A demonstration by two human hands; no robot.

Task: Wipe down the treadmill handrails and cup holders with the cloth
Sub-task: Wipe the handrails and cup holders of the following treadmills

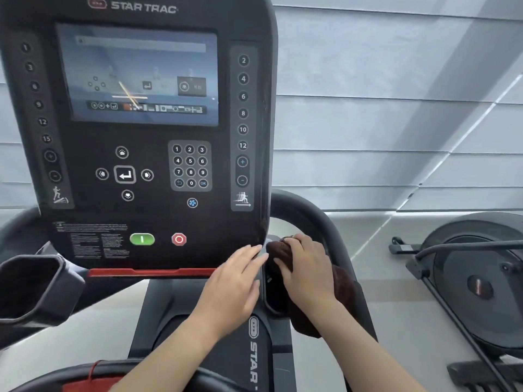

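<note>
My right hand [307,267] grips a dark brown cloth [343,290] and presses it into the right cup holder [271,295], just right of the treadmill console [141,137]. The cloth bunches under the fingers and drapes over the holder's outer side. My left hand [235,281] lies with straight fingers on the console's lower right corner, beside the cup holder. The right handrail [317,219] curves up behind my right hand. At the left edge sits the left cup holder [36,292].
The console carries a lit screen [138,75], a green start button [142,239] and a red stop button [179,239]. Another exercise machine [475,278] stands on the right. Window blinds [396,108] fill the background.
</note>
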